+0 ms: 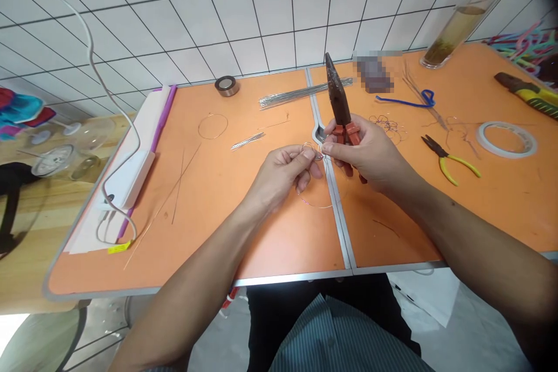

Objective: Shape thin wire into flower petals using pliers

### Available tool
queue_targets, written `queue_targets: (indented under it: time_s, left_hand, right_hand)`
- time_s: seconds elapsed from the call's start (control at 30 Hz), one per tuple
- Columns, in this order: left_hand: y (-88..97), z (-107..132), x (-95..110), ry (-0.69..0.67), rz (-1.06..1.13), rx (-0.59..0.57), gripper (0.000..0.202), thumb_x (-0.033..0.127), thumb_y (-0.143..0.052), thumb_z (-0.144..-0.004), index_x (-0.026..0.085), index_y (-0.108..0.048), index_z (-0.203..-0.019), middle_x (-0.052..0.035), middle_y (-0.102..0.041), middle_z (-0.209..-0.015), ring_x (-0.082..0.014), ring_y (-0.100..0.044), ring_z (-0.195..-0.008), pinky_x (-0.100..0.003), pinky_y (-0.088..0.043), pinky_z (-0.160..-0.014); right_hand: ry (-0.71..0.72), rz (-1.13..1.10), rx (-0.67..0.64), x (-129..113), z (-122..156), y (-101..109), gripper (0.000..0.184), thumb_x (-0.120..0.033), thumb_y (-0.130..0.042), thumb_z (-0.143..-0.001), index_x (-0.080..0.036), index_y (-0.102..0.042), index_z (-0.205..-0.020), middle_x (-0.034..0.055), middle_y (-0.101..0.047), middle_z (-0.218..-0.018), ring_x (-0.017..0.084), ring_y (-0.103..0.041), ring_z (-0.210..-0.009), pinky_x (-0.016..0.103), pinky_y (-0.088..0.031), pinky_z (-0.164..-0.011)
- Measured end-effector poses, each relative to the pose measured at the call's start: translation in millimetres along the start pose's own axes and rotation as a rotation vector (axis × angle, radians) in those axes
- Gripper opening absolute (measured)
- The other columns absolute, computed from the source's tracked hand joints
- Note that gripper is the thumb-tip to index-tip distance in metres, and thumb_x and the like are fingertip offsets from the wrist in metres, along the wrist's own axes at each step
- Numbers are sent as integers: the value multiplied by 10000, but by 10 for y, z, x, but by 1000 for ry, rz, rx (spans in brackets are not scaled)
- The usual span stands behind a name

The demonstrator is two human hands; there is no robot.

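Observation:
My left hand [290,171] pinches a thin bent wire [317,204] near the middle of the orange folding table [209,209]. Part of that wire hangs in a curve below the fingers. In my right hand [370,154] rests a pair of long-nose pliers [337,93] with red handles, its dark jaws pointing up and away from the wire. My right thumb and fingertip meet close to the wire beside the left fingertips; whether they also grip it I cannot tell. A wire ring [213,127] and short wire pieces [247,140] lie to the left.
A bundle of straight wires [292,95] and a tape roll [227,86] lie toward the tiled wall. At right are small yellow-handled cutters [442,157], a white tape roll [506,139], larger pliers [529,93] and a tall glass [457,23]. A white power strip [131,177] sits left.

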State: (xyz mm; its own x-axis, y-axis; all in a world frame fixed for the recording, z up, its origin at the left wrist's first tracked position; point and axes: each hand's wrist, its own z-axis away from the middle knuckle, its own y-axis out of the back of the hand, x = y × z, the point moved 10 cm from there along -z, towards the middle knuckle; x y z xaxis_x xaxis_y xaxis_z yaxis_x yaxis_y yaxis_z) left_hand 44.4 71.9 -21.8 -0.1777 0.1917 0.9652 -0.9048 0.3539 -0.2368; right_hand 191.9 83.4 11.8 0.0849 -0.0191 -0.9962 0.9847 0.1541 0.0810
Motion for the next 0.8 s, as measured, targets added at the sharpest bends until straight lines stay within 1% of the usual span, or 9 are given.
queue_targets:
  time_s: [0.07,0.23,0.37,0.53,0.63,0.8]
  left_hand:
    - [-2,-6,-26,24,21,8,375,536,-820,-910,164,-777,-938,-33,-747,-752,-66,-501,-462,-229,-358,-457]
    - [-21,-2,-55,61,55,1,385,534,-839,-889,165,-750,-956,-42,-766,-747,-68,-505,-435,-225,-353,-438]
    - [-31,3,-64,69,58,-12,370,518,-828,-906,164,-738,-961,-50,-780,-753,-63,-493,-421,-221,-334,-427]
    - [-29,6,-36,64,50,5,354,494,-837,-898,155,-735,-917,-58,-787,-776,-54,-481,-417,-221,-323,-416]
    - [-53,17,-24,77,49,1,366,496,-852,-883,152,-729,-878,-55,-776,-753,-49,-460,-399,-222,-284,-395]
    - [-50,28,-16,74,34,24,402,489,-929,-800,169,-686,-786,-31,-746,-690,-31,-384,-381,-222,-209,-382]
  right_hand:
    - [6,-23,8,18,-12,7,327,-307,-879,-841,-264,-642,-1062,-24,-602,-822,108,-504,-544,268,-336,-399]
    - [57,-39,-7,8,-21,-3,294,-316,-871,-865,-262,-658,-1060,-17,-603,-828,114,-512,-562,279,-382,-436]
    - [58,-40,-6,8,-18,1,301,-301,-874,-852,-256,-660,-1060,-18,-624,-845,110,-521,-570,280,-380,-449]
    - [74,-57,-9,-13,-18,-19,314,-274,-880,-832,-253,-663,-1058,-26,-639,-855,108,-527,-595,290,-428,-505]
    - [82,-53,-15,-13,-16,-42,309,-278,-871,-843,-254,-662,-1069,-22,-647,-859,111,-525,-604,290,-427,-509]
    - [86,-26,-30,-10,-7,-82,311,-324,-870,-859,-254,-664,-1081,-10,-669,-881,116,-535,-620,283,-417,-505]
